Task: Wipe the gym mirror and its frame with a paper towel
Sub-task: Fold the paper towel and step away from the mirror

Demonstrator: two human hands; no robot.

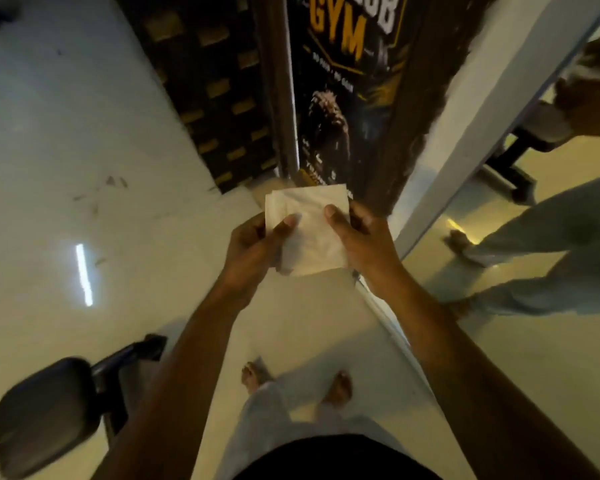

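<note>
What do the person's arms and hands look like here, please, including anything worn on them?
Both forearms are bare, with no sleeves in view. The left hand and right hand wear no gloves, and no rings, watch or bracelets show. The fingernails look short. The picture is slightly blurred, so finer detail cannot be told.

A pale glossy floor (84,168) reflects a strip light (84,275). A dark gym poster (343,81) hangs ahead — a black padded seat (45,410) stands lower left.
</note>
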